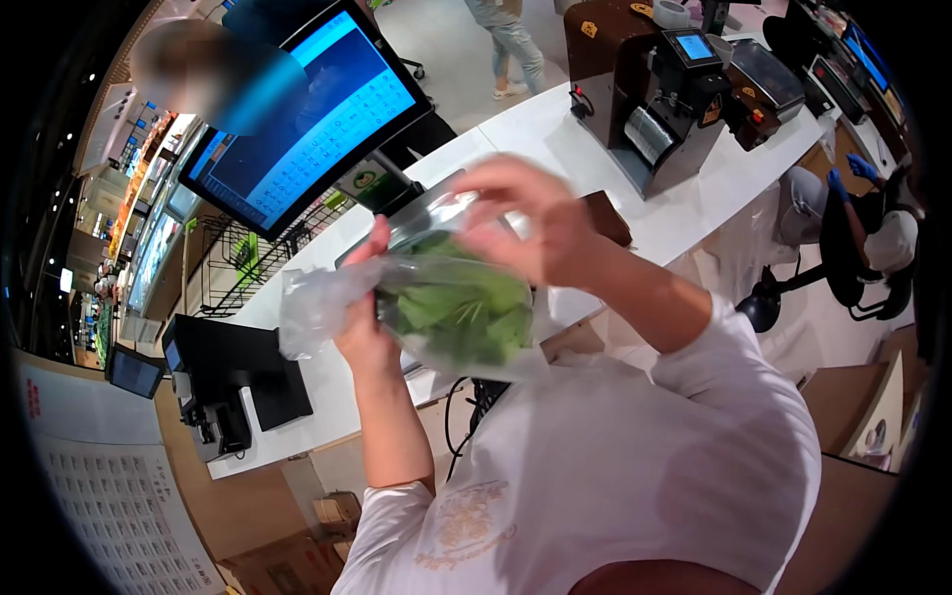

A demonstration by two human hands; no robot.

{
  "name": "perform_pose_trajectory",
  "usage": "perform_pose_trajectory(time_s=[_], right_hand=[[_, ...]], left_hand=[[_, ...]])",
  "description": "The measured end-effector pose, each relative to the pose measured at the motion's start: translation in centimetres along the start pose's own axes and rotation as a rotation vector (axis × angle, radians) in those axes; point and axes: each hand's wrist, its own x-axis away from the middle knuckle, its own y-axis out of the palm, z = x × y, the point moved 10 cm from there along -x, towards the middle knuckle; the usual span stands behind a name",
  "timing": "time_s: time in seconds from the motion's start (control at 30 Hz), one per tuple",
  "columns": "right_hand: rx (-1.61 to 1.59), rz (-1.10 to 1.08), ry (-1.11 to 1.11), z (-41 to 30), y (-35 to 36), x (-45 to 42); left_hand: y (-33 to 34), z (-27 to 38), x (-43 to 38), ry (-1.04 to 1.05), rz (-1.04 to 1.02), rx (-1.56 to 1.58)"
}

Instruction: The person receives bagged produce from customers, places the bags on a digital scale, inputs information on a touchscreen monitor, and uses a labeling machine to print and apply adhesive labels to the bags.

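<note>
A clear plastic bag [513,361] of leafy green vegetables [465,305] is held up before my chest, above the counter. My left hand [364,320] grips the bag, and its bunched plastic end [309,312] sticks out to the left. Over the far right part of the bag is my right hand [532,227], fingers bent and blurred by motion. Whether it pinches the plastic cannot be made out. Behind the bag, a flat metallic surface [439,195] on the counter is partly hidden.
A touchscreen monitor [335,111] stands across the white counter [513,134]. Left is a black device [230,372]; right is a brown machine with a film roll [651,137]. A wire basket [249,260] sits beyond the counter. A blue-gloved person [889,238] sits at far right.
</note>
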Motion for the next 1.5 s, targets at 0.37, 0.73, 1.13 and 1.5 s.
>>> perform_pose_trajectory(time_s=[0.37,0.73,1.13,1.5], right_hand=[[0.56,0.021,0.297,18.4,-0.9,24.7],[0.556,0.073,0.358,20.6,-0.2,26.0],[-0.75,0.46,0.672,6.8,-2.3,15.0],[0.047,0.204,0.092,-0.2,0.4,9.6]], left_hand=[[1.9,1.7,0.3,-0.09,-0.054,0.461],[2.6,2.1,0.2,-0.137,-0.051,0.273],[3.7,1.9,-0.2,-0.081,0.036,0.412],[8.6,6.7,-0.3,0.048,-0.078,0.671]])
